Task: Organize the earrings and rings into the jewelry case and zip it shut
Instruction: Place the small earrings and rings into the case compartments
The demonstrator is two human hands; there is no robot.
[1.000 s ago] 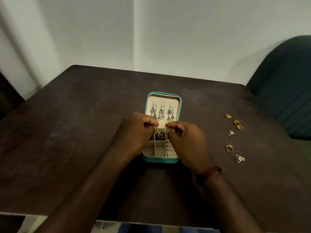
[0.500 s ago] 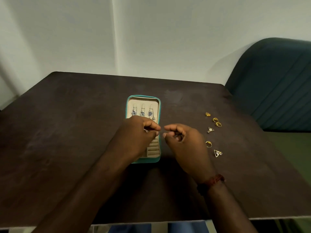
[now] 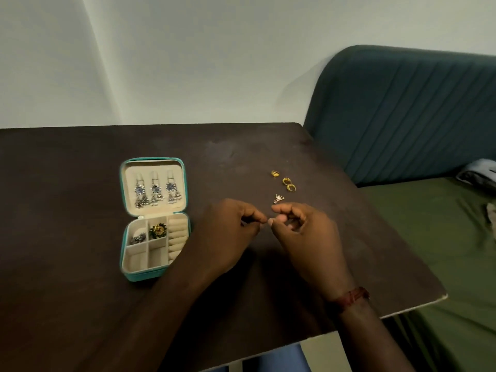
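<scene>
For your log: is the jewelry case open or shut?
Open. The jewelry case has its lid laid back, showing hanging earrings and compartments.

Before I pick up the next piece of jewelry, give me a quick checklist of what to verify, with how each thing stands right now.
1. Jewelry case open, lid laid back: ok.
2. Ring rolls free to take rings: ok.
3. Two front compartments empty: ok.
4. Three gold rings and a triangle earring lying loose on the table, just beyond the right hand: ok.
5. Both hands clear of the case: ok.
6. Left hand and right hand free to grasp: cannot tell. Their fingertips nearly meet, and anything pinched there is too small to see.
</scene>
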